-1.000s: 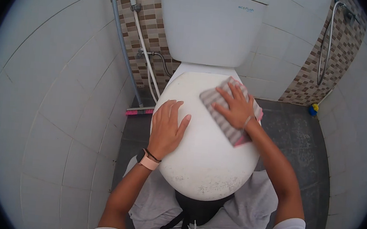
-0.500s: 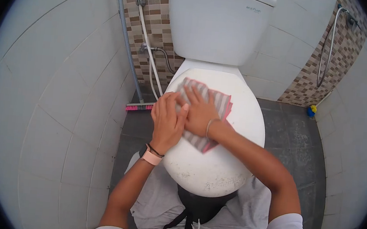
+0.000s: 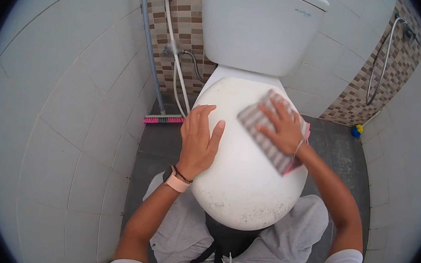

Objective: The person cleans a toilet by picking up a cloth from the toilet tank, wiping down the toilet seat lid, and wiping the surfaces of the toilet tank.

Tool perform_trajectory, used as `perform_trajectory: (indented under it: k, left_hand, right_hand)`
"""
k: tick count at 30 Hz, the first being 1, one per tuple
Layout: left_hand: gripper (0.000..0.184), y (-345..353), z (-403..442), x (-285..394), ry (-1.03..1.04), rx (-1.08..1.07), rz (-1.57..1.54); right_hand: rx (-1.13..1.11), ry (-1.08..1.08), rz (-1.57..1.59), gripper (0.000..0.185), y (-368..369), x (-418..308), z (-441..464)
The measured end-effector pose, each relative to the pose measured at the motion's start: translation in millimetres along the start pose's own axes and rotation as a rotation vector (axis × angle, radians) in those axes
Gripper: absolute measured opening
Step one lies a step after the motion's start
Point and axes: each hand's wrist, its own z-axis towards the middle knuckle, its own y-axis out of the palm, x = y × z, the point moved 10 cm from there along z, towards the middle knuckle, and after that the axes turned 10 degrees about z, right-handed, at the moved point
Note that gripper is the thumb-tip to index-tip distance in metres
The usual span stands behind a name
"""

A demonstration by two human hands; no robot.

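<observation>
A white toilet lid [image 3: 250,195] is down in front of me, with dark speckled marks along its near edge. On the right half of the lid, my right hand [image 3: 283,128] holds a grey-and-white striped cloth [image 3: 264,141] with pink edging pressed to the surface, fingers spread over it. The cloth and hand are slightly blurred. My left hand [image 3: 199,140] rests at the left edge of the lid, open, fingers extended and thumb apart, with nothing in it.
Behind the lid stands the toilet tank [image 3: 264,31]. A pink-bristled broom [image 3: 164,120] leans at the left wall beside a white hose or pole. At the right hang a shower hose [image 3: 376,66] and, on the floor, a blue-and-yellow object [image 3: 357,131].
My right hand has slid the cloth rightward across the lid, away from my left hand. My left hand stays at the left edge. The view has shifted slightly.
</observation>
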Motion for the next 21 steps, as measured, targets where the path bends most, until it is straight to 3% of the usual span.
perform_trajectory:
  k: [5,8,15,21]
  left_hand:
    - [0.051,1,1,6,0.012,-0.035,0.043]
    - [0.048,2,1,5,0.016,-0.007,0.022]
    - [0.054,-1,0,6,0.024,0.018,0.093]
    - [0.055,-5,-3,11,0.067,0.075,0.222]
  right_hand:
    - [0.093,0.272,-0.018,0.075,-6,15,68]
    - [0.080,0.235,-0.037,0.076,9,-24,98]
    - [-0.036,-0.206,-0.219,0.060,65,-144,101]
    - [0.025,-0.284,-0.231,0.063,69,-173,60]
